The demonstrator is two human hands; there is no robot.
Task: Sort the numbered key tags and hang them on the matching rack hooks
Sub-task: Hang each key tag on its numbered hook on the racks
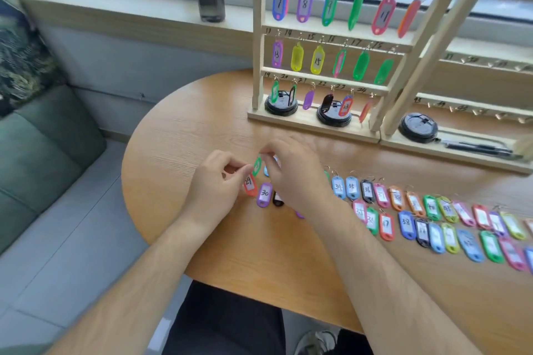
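Midway across the table (178, 124), the right hand (291, 176) pinches a green key tag (257, 166) by its top. At its nine o'clock the left hand (216, 181) curls fingertips over red tag 29 (250, 186) — grip unclear; the rack (258, 37) stands at twelve o'clock.

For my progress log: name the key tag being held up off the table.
The green tag, tilted up, pinched by the right hand; red 29 and purple 30 beside it lie flat.
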